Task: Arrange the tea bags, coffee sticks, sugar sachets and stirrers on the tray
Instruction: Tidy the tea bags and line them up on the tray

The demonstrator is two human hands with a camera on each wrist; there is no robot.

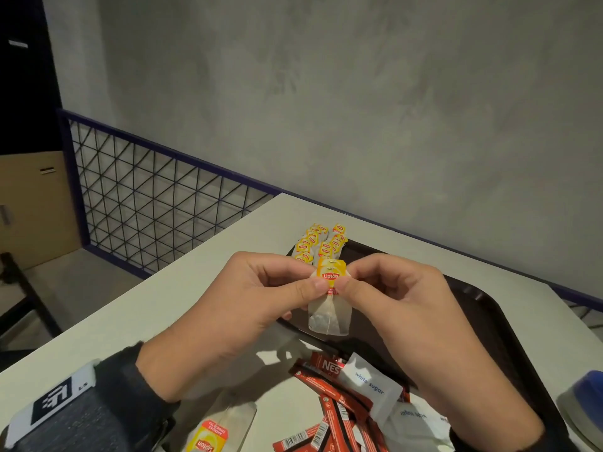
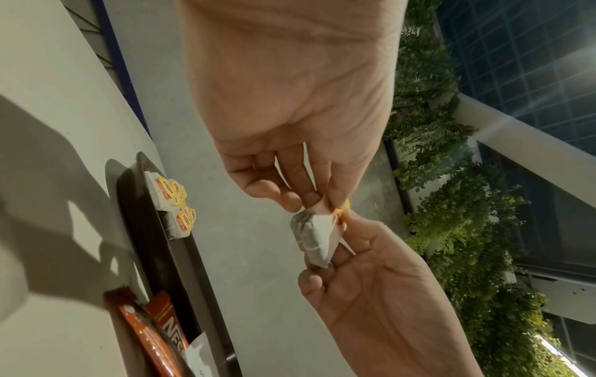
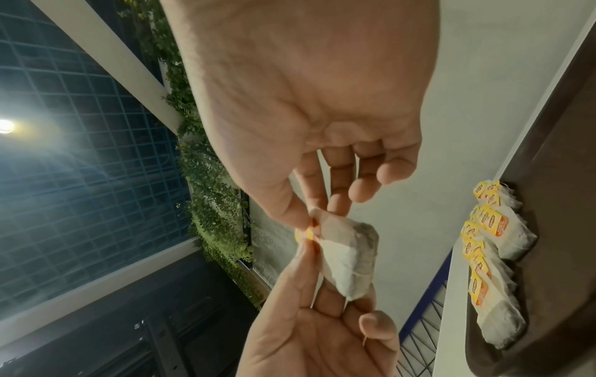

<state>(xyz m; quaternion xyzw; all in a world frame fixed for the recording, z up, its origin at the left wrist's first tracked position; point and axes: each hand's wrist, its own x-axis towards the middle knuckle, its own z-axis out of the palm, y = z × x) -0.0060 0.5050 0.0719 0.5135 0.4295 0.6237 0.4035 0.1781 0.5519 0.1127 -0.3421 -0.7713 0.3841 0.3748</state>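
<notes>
A tea bag (image 1: 329,308) was pinched at its tag by the left hand (image 1: 248,308) and right hand (image 1: 408,314), above the tray (image 1: 489,321); its contact with the palms seemed doubtful.

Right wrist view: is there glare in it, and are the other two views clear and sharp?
Right wrist view: a bright lamp flares into haze over the dark windows; the held tea bag stays readable. Left wrist view: hard sunlit patches and deep shadows across the table, edges bent by the wide lens. Head view: evenly dim, the tea bag's label sharp, with bright patches low on the table.
</notes>
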